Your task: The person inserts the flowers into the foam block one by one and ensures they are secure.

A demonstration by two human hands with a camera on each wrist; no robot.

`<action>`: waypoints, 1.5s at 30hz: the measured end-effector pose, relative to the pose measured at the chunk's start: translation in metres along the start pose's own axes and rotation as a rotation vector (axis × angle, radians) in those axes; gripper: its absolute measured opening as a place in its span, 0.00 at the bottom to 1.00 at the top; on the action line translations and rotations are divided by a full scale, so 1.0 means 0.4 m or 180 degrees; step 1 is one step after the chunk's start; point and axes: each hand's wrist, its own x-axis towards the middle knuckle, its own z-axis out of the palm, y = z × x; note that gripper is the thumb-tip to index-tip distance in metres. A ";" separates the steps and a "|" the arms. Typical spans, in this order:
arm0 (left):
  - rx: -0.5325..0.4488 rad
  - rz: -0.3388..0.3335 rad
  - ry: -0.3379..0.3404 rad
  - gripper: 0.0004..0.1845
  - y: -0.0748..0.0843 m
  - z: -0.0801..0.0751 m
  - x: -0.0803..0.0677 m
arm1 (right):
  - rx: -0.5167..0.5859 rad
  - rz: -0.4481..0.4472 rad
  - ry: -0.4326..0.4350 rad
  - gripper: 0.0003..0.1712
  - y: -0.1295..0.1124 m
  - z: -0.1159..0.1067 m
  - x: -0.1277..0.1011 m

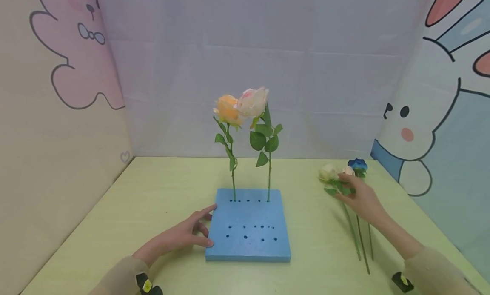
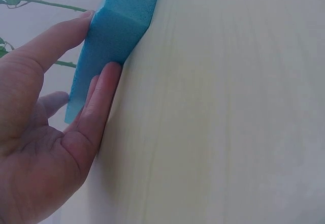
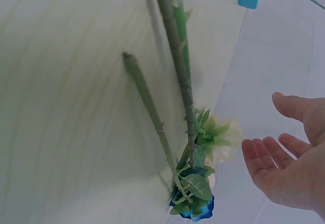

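— What is the left hand doing?
— Its straight fingers press the near left side of the blue foam block on the table.
— And the right hand?
— Its fingers are loose and open — holding nothing — just over three loose flowers lying on the right.
— What is farther back?
— Two roses stand up in the block's far holes.
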 end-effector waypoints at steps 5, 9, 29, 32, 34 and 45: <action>-0.0004 0.0006 -0.0016 0.52 0.001 0.000 0.000 | -0.0031 0.0092 -0.0154 0.38 0.011 -0.003 -0.014; -0.0011 -0.0017 -0.0010 0.52 0.001 0.000 0.001 | -0.0023 0.0244 -0.0354 0.40 0.020 -0.004 -0.024; -0.0013 -0.0057 0.0027 0.51 0.000 0.001 0.000 | 0.0036 0.0464 -0.1032 0.43 0.055 0.001 -0.049; -0.0029 -0.0060 0.0026 0.51 0.000 0.001 0.000 | 0.0144 0.0457 -0.1083 0.44 0.051 0.006 -0.046; -0.0033 -0.0058 0.0024 0.51 -0.001 0.000 -0.001 | 0.0177 0.0431 -0.1103 0.44 0.047 0.012 -0.044; 0.0004 -0.0001 0.0011 0.51 -0.005 0.001 -0.002 | 0.0314 0.0271 -0.1239 0.42 0.022 0.058 -0.017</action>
